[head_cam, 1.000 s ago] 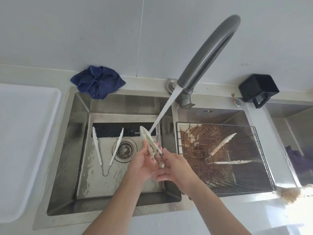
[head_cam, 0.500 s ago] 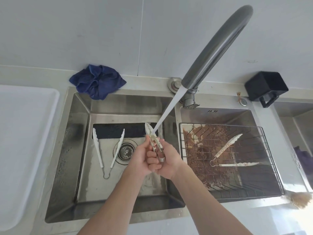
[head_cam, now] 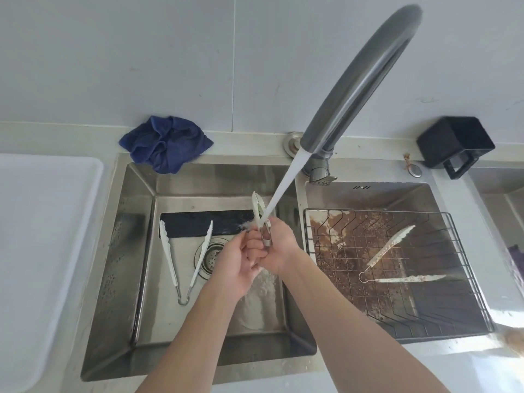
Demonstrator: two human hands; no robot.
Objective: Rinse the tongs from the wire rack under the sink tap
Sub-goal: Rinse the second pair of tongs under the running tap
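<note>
Steel double sink (head_cam: pixel 136 251) set in a pale table, grey wall behind. Nearest you: both forearms meet over the left basin. Your left hand (head_cam: pixel 238 265) and right hand (head_cam: pixel 279 252) are both curled round the hinge end of the tongs in hand (head_cam: pixel 259 212), fingers (head_cam: pixel 255 245) clenched on it, right against each other. Those tongs sit directly under the water stream (head_cam: pixel 283 188), over the left basin near the divider. Long axis runs near-to-far: hinge ring towards you, toothed tips pointing away and up towards the tap (head_cam: pixel 357 83).

Risks, my read: wet handle plus a two-hand grip bunched at one end means it could slip or the arms spring apart. Stream hitting the angled blades will likely splash out towards you.

Further left, rinsed tongs (head_cam: pixel 185 259) lie on the basin floor by the drain. Right basin: soiled tongs (head_cam: pixel 394 256) wait on the wire rack (head_cam: pixel 467 268). Far: blue cloth (head_cam: pixel 164 143), black cup (head_cam: pixel 455 143).
</note>
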